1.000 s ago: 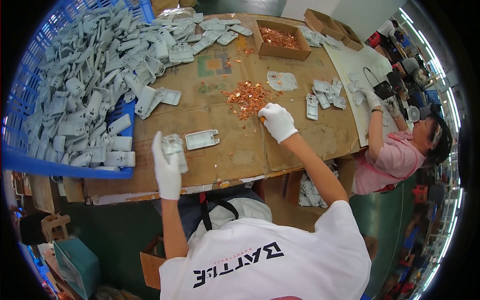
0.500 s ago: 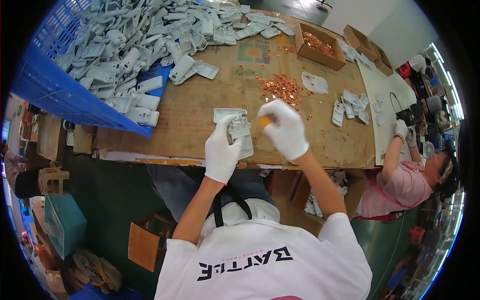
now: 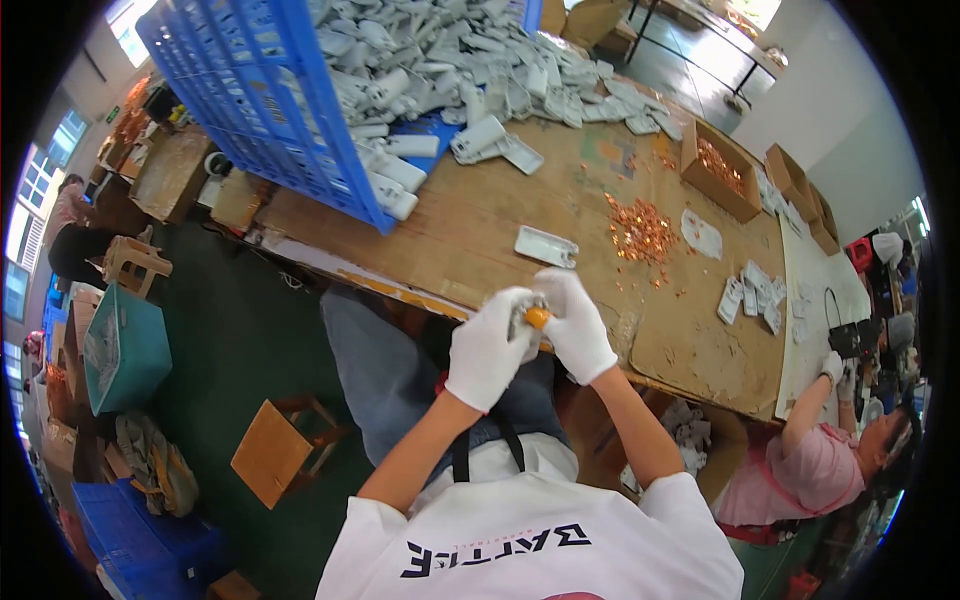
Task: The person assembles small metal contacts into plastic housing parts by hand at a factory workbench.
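My left hand (image 3: 490, 352), in a white glove, is closed around a small grey plastic casing (image 3: 527, 312), which the fingers mostly hide. Pressed up against it is my right hand (image 3: 575, 330), also gloved, its fingers curled on the same casing. An orange cover sits on one of its digits. Both hands are at the table's front edge. Just beyond them a light grey plastic shell (image 3: 546, 246) lies on the cardboard-covered table (image 3: 470, 250). Farther right is a loose heap of small copper-coloured metal pieces (image 3: 642, 230).
A blue crate (image 3: 290, 110) with a large pile of grey plastic casings (image 3: 480, 60) stands at the back left. A cardboard box (image 3: 722, 170) holds more copper pieces. Several casings (image 3: 755, 295) lie at right, near a co-worker in pink (image 3: 790, 470). A wooden stool (image 3: 272, 455) stands at lower left.
My view has swung, shifting the table up and right. My right hand has come in to meet my left at the casing, which has moved off the tabletop shell toward my body.
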A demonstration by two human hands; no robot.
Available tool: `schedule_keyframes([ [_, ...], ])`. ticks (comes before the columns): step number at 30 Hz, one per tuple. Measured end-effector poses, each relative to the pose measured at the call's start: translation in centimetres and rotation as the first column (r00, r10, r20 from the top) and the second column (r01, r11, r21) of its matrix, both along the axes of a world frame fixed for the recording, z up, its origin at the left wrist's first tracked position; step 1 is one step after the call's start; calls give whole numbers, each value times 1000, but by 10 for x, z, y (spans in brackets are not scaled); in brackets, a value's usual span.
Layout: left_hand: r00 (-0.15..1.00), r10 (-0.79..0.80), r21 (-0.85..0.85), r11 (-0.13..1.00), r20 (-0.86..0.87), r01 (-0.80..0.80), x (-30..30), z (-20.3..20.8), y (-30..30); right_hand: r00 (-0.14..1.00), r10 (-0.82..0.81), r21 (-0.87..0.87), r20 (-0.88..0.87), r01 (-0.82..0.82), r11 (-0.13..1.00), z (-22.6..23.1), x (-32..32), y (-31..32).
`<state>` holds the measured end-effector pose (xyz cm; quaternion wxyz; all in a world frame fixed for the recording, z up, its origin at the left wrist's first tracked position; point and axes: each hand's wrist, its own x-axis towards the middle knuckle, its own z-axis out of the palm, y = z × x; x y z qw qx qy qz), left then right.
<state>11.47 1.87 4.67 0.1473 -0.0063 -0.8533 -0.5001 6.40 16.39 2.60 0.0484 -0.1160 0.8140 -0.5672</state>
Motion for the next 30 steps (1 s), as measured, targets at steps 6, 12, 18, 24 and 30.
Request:
schedule_keyframes([
  [6,995,-63,-145,987,81,75,63,-21,-7,976,212,214,37,-215,953,-2,61,0],
  [12,894,-259,200,960,365,197,124,-47,-26,979,175,366,105,-201,909,-28,141,-1],
  [18,862,-299,143,954,410,263,144,-46,-43,971,169,474,171,-231,849,-8,160,-21],
  [24,825,-424,67,899,374,432,130,-51,-44,912,183,464,368,-350,813,2,158,-16],
  [30,757,-554,90,823,346,561,113,-52,-44,912,102,443,398,-288,849,16,176,-9],
])
